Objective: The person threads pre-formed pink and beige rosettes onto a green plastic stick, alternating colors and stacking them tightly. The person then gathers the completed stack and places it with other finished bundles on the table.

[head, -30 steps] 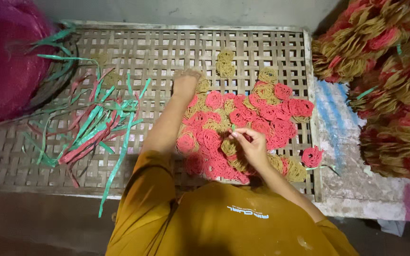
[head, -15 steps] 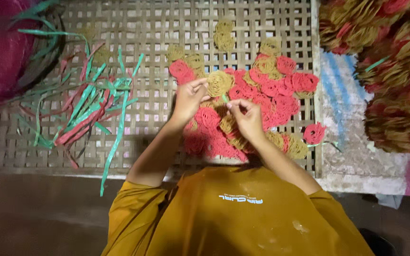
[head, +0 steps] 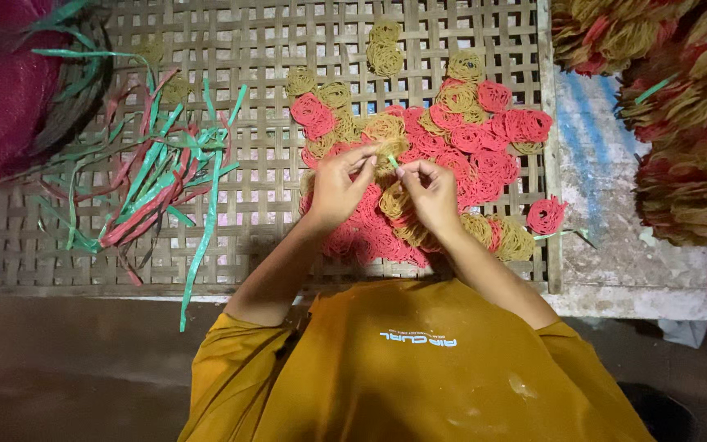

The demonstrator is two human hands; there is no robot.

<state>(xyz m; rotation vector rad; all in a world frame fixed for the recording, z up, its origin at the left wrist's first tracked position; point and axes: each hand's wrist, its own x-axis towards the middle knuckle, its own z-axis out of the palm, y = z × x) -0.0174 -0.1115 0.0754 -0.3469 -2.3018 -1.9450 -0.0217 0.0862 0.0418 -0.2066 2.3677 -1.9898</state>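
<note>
Both hands meet over the woven bamboo mat (head: 231,49), right above the pile of red & tan noodle coils (head: 484,147) at the mat's right half. Left hand (head: 339,187) w/ fingers pinched on a tan coil bundle (head: 388,151), thumb & forefinger closed on it. Right hand (head: 429,190) also pinched narrow, holding a short bit of green strip (head: 392,161) at the bundle; fingertips of both hands nearly touching. Bundle is held just above the pile, at its near-centre.

Pile covers the mat's right part; a few loose tan coils (head: 385,51) lie toward the mat's far edge, apart from the pile. One red coil (head: 547,214) sits at the mat's right edge, w/ a thin green strip trailing off it.

On the mat's left part: a loose tangle of green & red plastic strips (head: 153,176), one long green strip hanging over the mat's near edge. Beyond the mat's far-left corner, a dark pink round basket (head: 10,90). Right of the mat, a worn painted worktop (head: 607,205), & past that big tied stacks of red & tan coils (head: 681,123). Person wears a mustard shirt (head: 419,368), near side of the mat.
</note>
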